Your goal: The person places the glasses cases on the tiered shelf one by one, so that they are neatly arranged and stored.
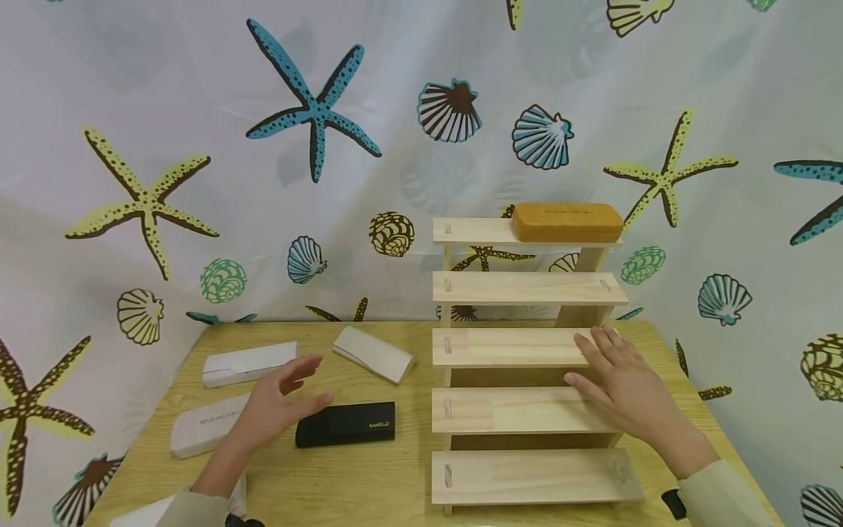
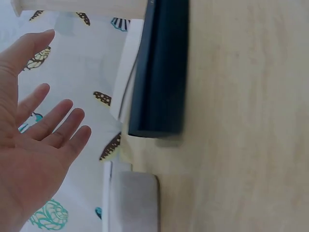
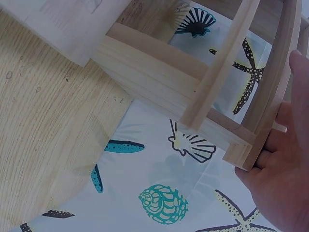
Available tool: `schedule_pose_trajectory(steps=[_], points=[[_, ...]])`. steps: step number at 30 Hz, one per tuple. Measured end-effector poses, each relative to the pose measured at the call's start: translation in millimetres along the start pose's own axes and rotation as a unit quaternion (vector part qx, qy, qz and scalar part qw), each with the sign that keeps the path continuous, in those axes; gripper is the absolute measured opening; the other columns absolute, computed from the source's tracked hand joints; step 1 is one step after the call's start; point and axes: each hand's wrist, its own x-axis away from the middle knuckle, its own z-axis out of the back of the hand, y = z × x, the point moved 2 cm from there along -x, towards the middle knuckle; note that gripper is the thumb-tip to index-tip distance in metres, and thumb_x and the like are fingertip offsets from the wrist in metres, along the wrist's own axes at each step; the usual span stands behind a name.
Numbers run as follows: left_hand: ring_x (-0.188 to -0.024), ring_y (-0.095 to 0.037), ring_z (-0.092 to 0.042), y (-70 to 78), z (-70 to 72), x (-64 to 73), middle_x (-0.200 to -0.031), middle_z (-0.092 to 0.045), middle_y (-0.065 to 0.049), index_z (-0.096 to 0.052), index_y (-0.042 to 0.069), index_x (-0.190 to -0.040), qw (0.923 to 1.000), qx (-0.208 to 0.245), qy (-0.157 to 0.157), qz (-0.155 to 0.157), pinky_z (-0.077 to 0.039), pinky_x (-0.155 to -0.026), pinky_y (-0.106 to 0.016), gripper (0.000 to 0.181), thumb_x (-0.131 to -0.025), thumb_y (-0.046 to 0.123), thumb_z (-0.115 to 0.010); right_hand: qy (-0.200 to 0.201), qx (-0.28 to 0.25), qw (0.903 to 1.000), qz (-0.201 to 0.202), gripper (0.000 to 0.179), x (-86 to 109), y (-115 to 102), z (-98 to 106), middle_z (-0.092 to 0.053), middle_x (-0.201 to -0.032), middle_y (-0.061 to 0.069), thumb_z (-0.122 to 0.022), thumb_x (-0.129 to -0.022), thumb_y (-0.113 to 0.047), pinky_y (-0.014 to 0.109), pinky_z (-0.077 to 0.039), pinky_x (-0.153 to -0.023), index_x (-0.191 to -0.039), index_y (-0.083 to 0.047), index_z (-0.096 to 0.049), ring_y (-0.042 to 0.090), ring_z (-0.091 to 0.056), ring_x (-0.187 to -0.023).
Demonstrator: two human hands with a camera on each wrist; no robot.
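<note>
My left hand hovers with spread fingers and holds nothing, its thumb overlapping the black glasses case in the head view. In the left wrist view its palm shows, apart from the dark case. My right hand lies at the right end of the third shelf of a pale wooden stepped rack, fingers extended over the shelf and thumb lower at its front. In the right wrist view the fingertips are partly hidden behind the shelf edge. An orange glasses case rests on the top shelf.
Left on the wooden table lie a white flap case, a cream flap case and a pale hard case. Another white item is partly under the left sleeve. A shell-and-starfish curtain hangs behind.
</note>
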Motion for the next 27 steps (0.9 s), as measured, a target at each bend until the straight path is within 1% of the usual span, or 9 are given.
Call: schedule_pose_trajectory(steps=[2,6,8,11,15,22,27], points=[[-0.142,-0.039,-0.054,-7.0,-1.8,4.8,-0.155,-0.056,-0.017,-0.050,0.010,-0.156,1.0000,-0.003,-0.006,0.005,-0.048,-0.114,-0.053,0.074,-0.093,0.033,-0.083,-0.001,0.001,1.0000,0.000,0.073,0.1,-0.2,-0.1,-0.033,-0.167,0.031,-0.055,-0.108,-0.049,0.068,-0.026,-0.123,-0.162,-0.003,-0.039,0.053,-0.027,-0.156],[-0.146,-0.042,-0.049,-17.8,-5.3,13.0,-0.159,-0.051,-0.021,-0.047,0.010,-0.158,0.9993,0.002,-0.026,0.025,-0.042,-0.117,-0.059,0.082,-0.091,0.037,-0.085,-0.002,0.000,1.0000,0.001,0.073,-0.1,-0.3,-0.1,-0.032,-0.167,0.032,-0.055,-0.108,-0.048,0.068,-0.025,-0.123,-0.163,-0.003,-0.038,0.053,-0.027,-0.156],[-0.147,-0.043,-0.048,-21.6,-6.6,15.8,-0.159,-0.050,-0.022,-0.046,0.010,-0.158,0.9991,-0.001,-0.031,0.030,-0.041,-0.117,-0.060,0.084,-0.090,0.038,-0.086,-0.002,-0.001,1.0000,0.002,0.073,-0.4,-0.3,0.1,-0.032,-0.167,0.032,-0.056,-0.108,-0.048,0.068,-0.025,-0.123,-0.163,-0.003,-0.038,0.053,-0.027,-0.155],[-0.149,-0.043,-0.047,-26.2,-8.7,19.3,-0.160,-0.050,-0.021,-0.046,0.012,-0.159,0.9983,-0.008,-0.036,0.046,-0.041,-0.118,-0.059,0.087,-0.088,0.041,-0.087,-0.001,-0.003,1.0000,0.003,0.073,-0.3,-0.2,0.0,-0.032,-0.167,0.032,-0.056,-0.108,-0.048,0.068,-0.025,-0.124,-0.163,-0.003,-0.038,0.054,-0.027,-0.155],[-0.149,-0.043,-0.046,-31.4,-12.4,22.6,-0.161,-0.049,-0.019,-0.046,0.011,-0.159,0.9973,-0.014,-0.040,0.059,-0.041,-0.118,-0.059,0.091,-0.085,0.043,-0.089,-0.001,-0.003,1.0000,0.001,0.073,0.6,0.0,-0.3,-0.032,-0.167,0.032,-0.055,-0.108,-0.048,0.067,-0.025,-0.124,-0.163,-0.003,-0.038,0.054,-0.027,-0.155],[-0.147,-0.042,-0.049,-38.0,-17.4,25.5,-0.159,-0.051,-0.020,-0.048,0.008,-0.158,0.9961,-0.052,-0.041,0.058,-0.044,-0.116,-0.056,0.092,-0.083,0.043,-0.090,-0.001,-0.002,1.0000,0.000,0.073,0.8,-0.6,0.7,-0.032,-0.167,0.032,-0.056,-0.108,-0.048,0.068,-0.025,-0.123,-0.163,-0.004,-0.038,0.053,-0.027,-0.156],[-0.142,-0.041,-0.055,-42.9,-19.9,27.7,-0.154,-0.057,-0.019,-0.052,0.008,-0.155,0.9957,-0.073,-0.029,0.048,-0.050,-0.111,-0.053,0.092,-0.081,0.046,-0.091,0.000,-0.002,1.0000,0.000,0.072,0.8,-1.2,1.0,-0.032,-0.167,0.032,-0.056,-0.108,-0.048,0.068,-0.026,-0.123,-0.163,-0.004,-0.039,0.053,-0.027,-0.156]])
